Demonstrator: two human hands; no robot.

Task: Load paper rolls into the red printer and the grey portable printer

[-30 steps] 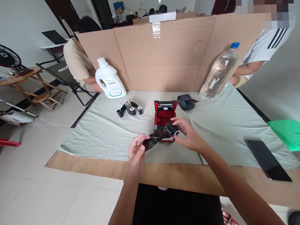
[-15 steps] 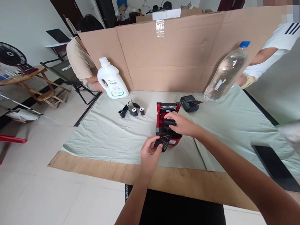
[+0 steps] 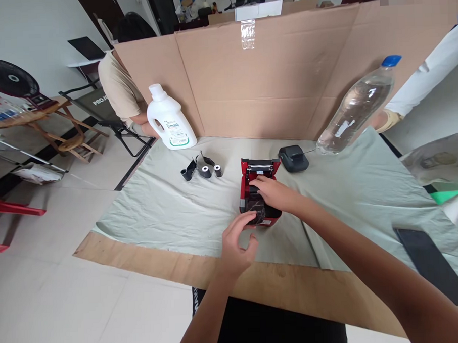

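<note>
A small red-and-black printer (image 3: 242, 197) stands with its lid raised on the cloth in front of me. My right hand (image 3: 272, 191) reaches into it from the right, fingers on a black paper roll (image 3: 253, 189) that they partly hide. The roll's loose dark end (image 3: 256, 210), marked with pale lines, hangs over the printer's near side. At that end is my left hand (image 3: 237, 242), thumb and fingers apart; its fingertips are beside or lightly touching the strip, I cannot tell which.
Several small black rolls (image 3: 205, 172) lie left of the printer, and a black compact device (image 3: 294, 159) sits behind right. A white jug (image 3: 171, 121) and a water bottle (image 3: 357, 107) stand before a cardboard screen (image 3: 255, 79). A dark tablet (image 3: 434, 263) lies right. People sit beyond.
My left hand has let go of the strip's end and opened, moving slightly down. The black roll has gone deeper into the printer with my right hand. The view has shifted a little.
</note>
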